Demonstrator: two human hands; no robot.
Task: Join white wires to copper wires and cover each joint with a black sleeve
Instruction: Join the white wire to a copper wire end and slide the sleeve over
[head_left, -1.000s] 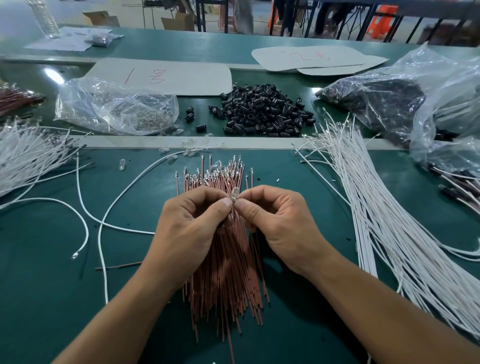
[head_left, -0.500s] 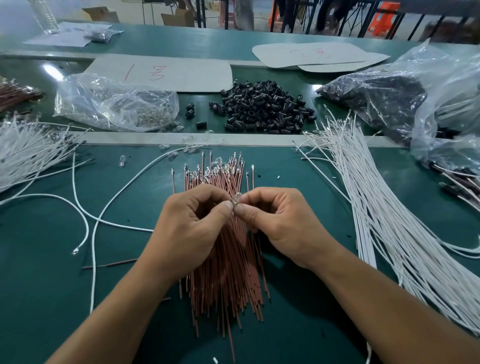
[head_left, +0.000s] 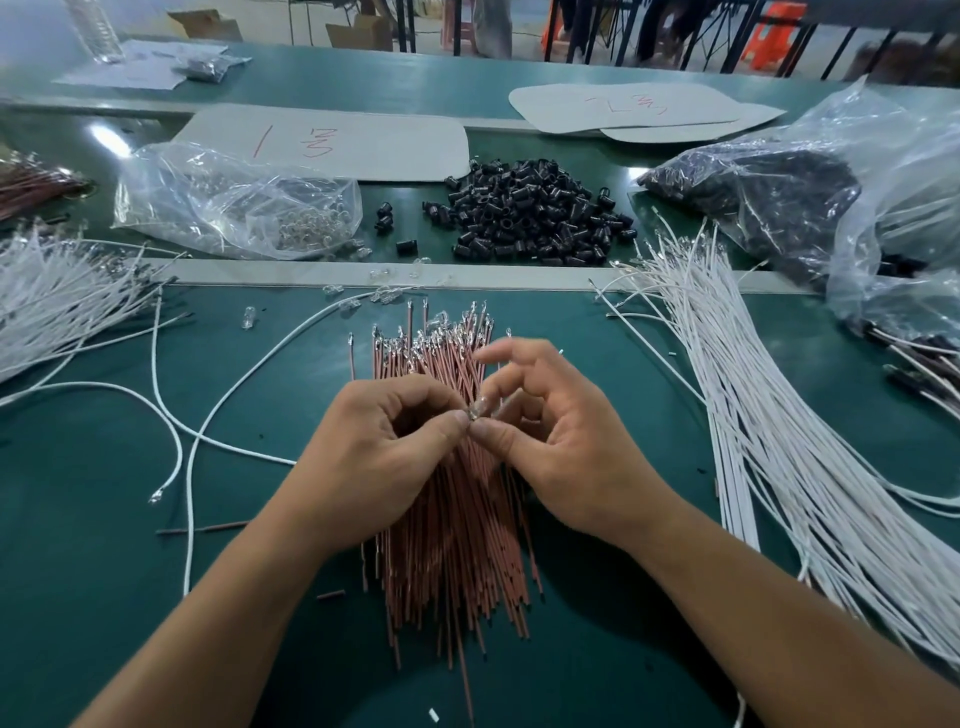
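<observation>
Small shiny terminal (head_left: 475, 414) pinched where both hands meet, directly above the copper wire bundle (head_left: 452, 545).

Left hand (head_left: 379, 452): thumb and forefinger closed on the terminal, remaining fingers curled toward the palm.

Right hand (head_left: 563, 447): thumb pressed to the same terminal, middle finger bent down onto it, forefinger lifted and half straight, clear of the work. Wire attached to the terminal: hidden by the fingers, cannot tell.

Copper wire bundle flat on the green counter (head_left: 104, 597), fanned out, metal-tipped ends pointing away from the person.

- Right of the bundle: long sheaf of white wires (head_left: 779, 441), laid diagonally.
- Left of the bundle: loose white wires (head_left: 188, 519) curving across the counter.
- Far left of the bundle: second white sheaf (head_left: 52, 301).
- Just beyond the bundle: a few small clear parts (head_left: 250, 317) near a pale strip (head_left: 519, 275).
- Beyond the bundle, past the strip: heap of black sleeves (head_left: 530, 218).
- Beyond and left of the bundle: clear plastic bag (head_left: 234, 202) of small metal parts.
- Beyond and right of the bundle: larger clear bag (head_left: 753, 192) of dark sleeves.
- Farthest from the bundle: cardboard sheets (head_left: 322, 145) with red markings.
</observation>
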